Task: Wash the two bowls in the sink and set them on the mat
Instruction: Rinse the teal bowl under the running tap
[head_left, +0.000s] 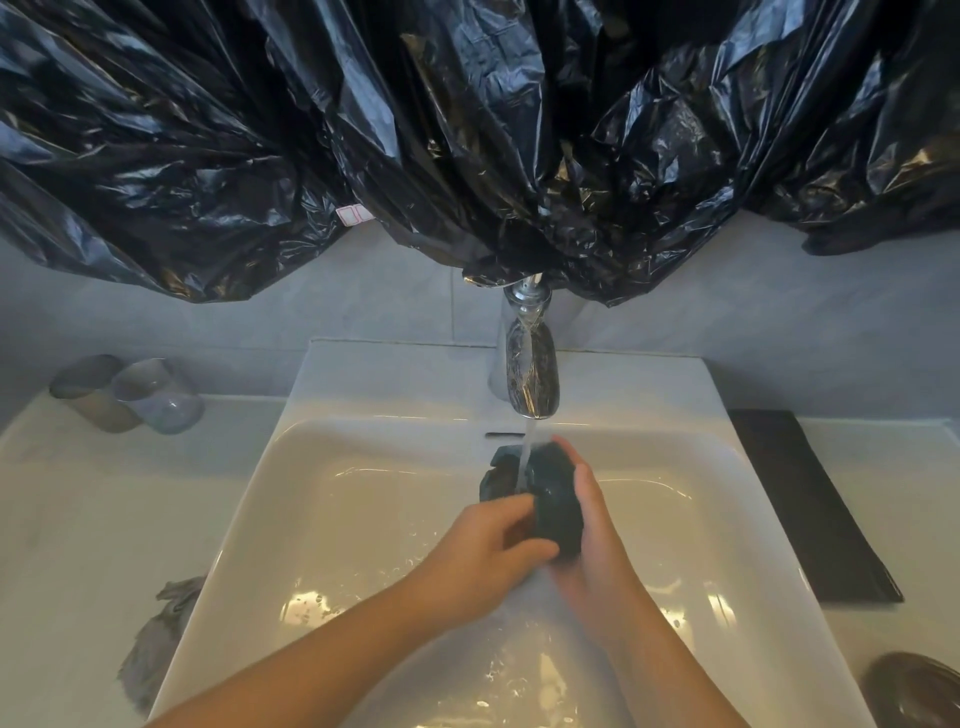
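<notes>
Nearest, at 5 o'clock on the worktop (78, 519): a dark round dish (914, 691), cut by the edge. At 8 o'clock, a grey rag (156, 644). Over the sink (249, 519), at centre: left hand (483, 556) and right hand (597, 540), each grip clamped on one dark bowl (556, 499) under running water. Behind it, another dark shape, unclear. At 3 o'clock, black mat (810, 509). Farther, at 12 o'clock, chrome tap (530, 364); at 9 o'clock, two cups (130, 395).
</notes>
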